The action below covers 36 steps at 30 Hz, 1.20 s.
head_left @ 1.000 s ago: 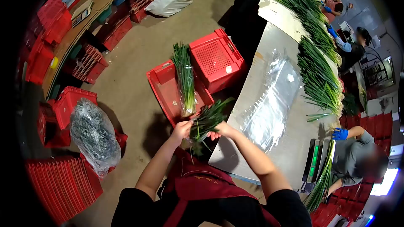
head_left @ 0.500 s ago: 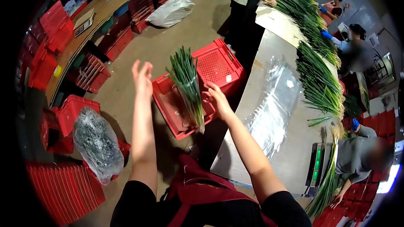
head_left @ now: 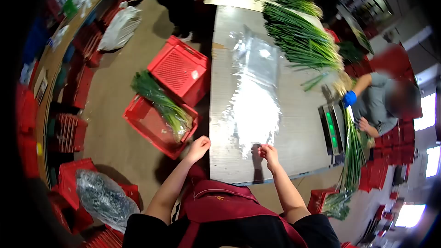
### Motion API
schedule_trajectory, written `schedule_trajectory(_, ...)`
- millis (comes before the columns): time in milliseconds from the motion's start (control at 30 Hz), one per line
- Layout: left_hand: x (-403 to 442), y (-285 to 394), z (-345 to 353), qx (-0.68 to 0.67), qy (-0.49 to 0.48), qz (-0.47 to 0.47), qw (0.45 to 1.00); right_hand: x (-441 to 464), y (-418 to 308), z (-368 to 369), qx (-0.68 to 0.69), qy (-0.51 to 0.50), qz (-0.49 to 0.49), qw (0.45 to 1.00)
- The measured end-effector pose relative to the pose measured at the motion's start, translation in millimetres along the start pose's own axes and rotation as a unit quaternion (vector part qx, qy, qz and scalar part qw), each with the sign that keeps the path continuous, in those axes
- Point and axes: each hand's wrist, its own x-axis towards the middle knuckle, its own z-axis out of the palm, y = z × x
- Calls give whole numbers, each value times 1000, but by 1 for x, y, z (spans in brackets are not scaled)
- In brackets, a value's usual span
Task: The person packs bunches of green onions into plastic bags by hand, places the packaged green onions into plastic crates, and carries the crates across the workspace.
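My left hand (head_left: 200, 149) hangs by the near left edge of the metal table, fingers curled together with nothing visible in them. Over the table, my right hand (head_left: 268, 154) is also closed, its fingertips drawn in near the lower end of a stack of clear plastic bags (head_left: 257, 78). I cannot make out contact with the bags. To the left, a bagged bunch of green onions (head_left: 158, 98) lies slanted in an open red crate (head_left: 149, 126), its roots towards me.
Beside the open crate stands another red crate (head_left: 179, 71). Loose green onions (head_left: 298, 36) line the table's far side. A co-worker (head_left: 381, 96) in a blue glove handles long green onions (head_left: 353, 156) by a scale (head_left: 331, 128). A filled plastic bag (head_left: 105, 200) sits lower left.
The bagged green onions now lie in the open crate, apart from both hands. My hands have come back and right to the table, fingers closing. The view has turned right.
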Motion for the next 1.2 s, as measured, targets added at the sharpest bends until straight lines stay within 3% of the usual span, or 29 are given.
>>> schedule_trajectory(33,15,28,21,180,36,59,981,0,3,-13,-1,26,-27,999)
schedule_trajectory(100,46,73,63,252,1,82,964,2,11,-37,-18,23,-28,999)
schedule_trajectory(167,79,78,100,376,-75,180,906,-9,13,-30,-68,109,-119,985)
schedule_trajectory(233,90,72,128,354,-114,149,916,-21,3,-23,-95,125,-56,986)
schedule_trajectory(300,92,55,145,337,-150,115,922,-32,-5,-14,-118,94,-123,981)
schedule_trajectory(367,78,37,152,467,-235,261,811,-38,-7,-14,-87,75,-130,985)
schedule_trajectory(400,70,36,166,305,-214,108,922,-33,3,-18,-51,35,-99,993)
schedule_trajectory(433,63,29,163,311,-219,105,919,-28,13,-21,-13,-7,-70,997)
schedule_trajectory(467,54,21,154,488,-242,266,795,-23,28,-23,-6,-8,-67,998)
schedule_trajectory(500,48,13,148,628,-248,408,615,-22,43,-26,22,-2,-35,999)
schedule_trajectory(533,48,12,146,629,-253,404,614,-24,48,-26,47,4,-5,999)
schedule_trajectory(667,64,12,143,445,-251,118,851,-36,45,-22,42,-80,72,993)
schedule_trajectory(700,65,12,144,446,-250,115,852,-35,40,-19,42,-82,74,993)
schedule_trajectory(767,66,17,148,446,-170,256,841,-32,34,-11,175,-20,49,983)
schedule_trajectory(800,65,20,149,447,-168,257,840,-26,39,-7,143,36,-16,989)
schedule_trajectory(833,64,26,151,459,-123,256,842,-21,42,-4,143,34,-18,989)
schedule_trajectory(900,63,29,149,468,-77,254,843,-17,49,1,90,180,-223,954)
schedule_trajectory(933,63,29,148,417,-82,171,889,-23,44,3,23,194,-234,952)
schedule_trajectory(967,64,31,147,361,-87,88,925,-27,35,4,21,192,-236,952)
schedule_trajectory(1033,56,38,149,353,-99,86,926,-33,20,6,111,-5,-23,994)
schedule_trajectory(1100,52,39,154,345,-112,87,928,-23,20,11,141,6,4,990)
schedule_trajectory(1167,48,45,163,429,-218,147,864,-13,18,12,77,2,31,997)
schedule_trajectory(1200,45,48,164,428,-218,148,864,-7,27,10,77,2,30,997)
